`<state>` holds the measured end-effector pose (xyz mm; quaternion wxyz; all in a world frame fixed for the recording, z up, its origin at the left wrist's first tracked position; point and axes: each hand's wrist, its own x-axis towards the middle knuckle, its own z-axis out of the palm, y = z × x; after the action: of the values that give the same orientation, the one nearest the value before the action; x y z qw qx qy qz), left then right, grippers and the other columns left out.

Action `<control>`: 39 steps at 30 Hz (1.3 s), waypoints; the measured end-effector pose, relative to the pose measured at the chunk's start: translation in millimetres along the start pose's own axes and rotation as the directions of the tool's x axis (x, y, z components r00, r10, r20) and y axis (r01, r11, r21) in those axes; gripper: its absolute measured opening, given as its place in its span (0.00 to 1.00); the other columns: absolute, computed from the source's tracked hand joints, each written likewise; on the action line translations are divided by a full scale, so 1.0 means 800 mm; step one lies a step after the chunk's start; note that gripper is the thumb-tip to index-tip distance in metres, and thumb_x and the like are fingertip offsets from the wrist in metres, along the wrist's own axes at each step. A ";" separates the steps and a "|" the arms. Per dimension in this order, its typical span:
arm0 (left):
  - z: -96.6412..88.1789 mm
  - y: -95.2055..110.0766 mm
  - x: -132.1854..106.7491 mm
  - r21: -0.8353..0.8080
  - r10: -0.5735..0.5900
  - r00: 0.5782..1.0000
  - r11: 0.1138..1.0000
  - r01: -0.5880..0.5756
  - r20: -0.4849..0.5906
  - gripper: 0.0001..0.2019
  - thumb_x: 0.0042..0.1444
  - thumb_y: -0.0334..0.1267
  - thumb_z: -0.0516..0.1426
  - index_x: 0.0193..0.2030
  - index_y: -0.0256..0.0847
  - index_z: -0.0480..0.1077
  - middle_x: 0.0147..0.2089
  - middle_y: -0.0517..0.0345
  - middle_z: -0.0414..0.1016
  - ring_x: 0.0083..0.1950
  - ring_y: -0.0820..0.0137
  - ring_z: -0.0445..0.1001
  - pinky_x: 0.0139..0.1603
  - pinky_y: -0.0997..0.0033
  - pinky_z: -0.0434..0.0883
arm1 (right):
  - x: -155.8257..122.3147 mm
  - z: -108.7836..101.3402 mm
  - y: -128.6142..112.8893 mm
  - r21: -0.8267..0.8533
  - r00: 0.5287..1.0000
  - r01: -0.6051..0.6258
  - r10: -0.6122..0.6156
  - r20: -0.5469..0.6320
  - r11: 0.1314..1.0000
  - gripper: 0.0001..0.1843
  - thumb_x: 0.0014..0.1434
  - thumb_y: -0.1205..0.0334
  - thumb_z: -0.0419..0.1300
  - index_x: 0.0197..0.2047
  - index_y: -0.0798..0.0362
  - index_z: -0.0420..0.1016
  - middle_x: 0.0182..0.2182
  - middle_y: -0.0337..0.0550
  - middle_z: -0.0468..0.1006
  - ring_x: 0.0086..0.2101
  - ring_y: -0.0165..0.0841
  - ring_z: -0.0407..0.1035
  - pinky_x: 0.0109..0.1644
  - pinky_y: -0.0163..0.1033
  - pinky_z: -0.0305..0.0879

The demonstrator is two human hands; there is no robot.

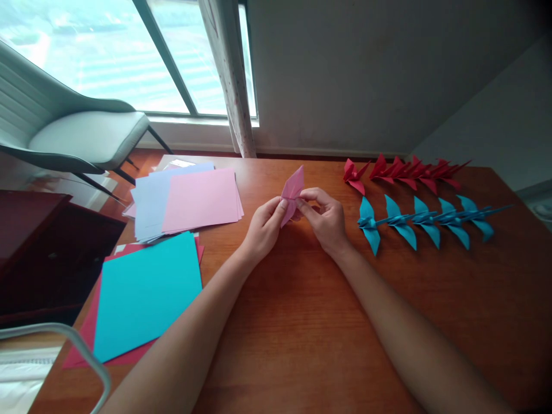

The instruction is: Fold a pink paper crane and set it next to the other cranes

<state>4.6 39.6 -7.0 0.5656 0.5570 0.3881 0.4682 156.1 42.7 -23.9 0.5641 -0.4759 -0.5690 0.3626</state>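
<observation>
A piece of folded pink paper (294, 185), pointed at its top and bottom, is held up over the middle of the table. My left hand (266, 227) pinches its left side, thumb on the near face. On the other side, my right hand (324, 218) grips the paper's right edge between thumb and fingers. The fingertips behind the paper are partly hidden. To the right of my hands lie a row of blue paper cranes (403, 221) and, behind it, a row of red paper cranes (416, 172).
Pink sheets (202, 198) and pale blue sheets (149, 207) are stacked at the back left of the wooden table (293, 345). Nearer me lie a turquoise sheet (146, 293) and red sheets (81, 342). A chair (86, 135) stands by the window, beyond the table's left edge.
</observation>
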 end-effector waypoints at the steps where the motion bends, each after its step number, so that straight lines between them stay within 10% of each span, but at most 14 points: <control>1: 0.001 0.000 0.000 0.020 0.018 1.000 1.000 -0.018 -0.006 0.19 0.62 0.55 0.58 0.37 0.38 0.75 0.36 0.55 0.78 0.39 0.67 0.74 0.44 0.71 0.69 | 0.000 0.000 0.000 0.022 1.000 -0.009 0.010 -0.008 1.000 0.10 0.59 0.52 0.66 0.37 0.50 0.80 0.38 0.42 0.81 0.40 0.34 0.75 0.38 0.37 0.71; 39: 0.000 -0.004 0.000 -0.093 -0.082 0.991 0.993 0.072 -0.105 0.15 0.55 0.48 0.67 0.34 0.36 0.77 0.33 0.58 0.76 0.34 0.73 0.69 0.36 0.76 0.67 | -0.002 -0.001 0.000 -0.032 0.999 -0.024 0.025 0.038 0.999 0.11 0.60 0.53 0.65 0.37 0.51 0.80 0.33 0.41 0.82 0.33 0.33 0.74 0.36 0.38 0.70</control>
<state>4.7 39.5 -10.3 0.5855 0.4897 0.4183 0.4923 157.0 40.6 -24.2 0.5411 -0.4846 -0.5796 0.3695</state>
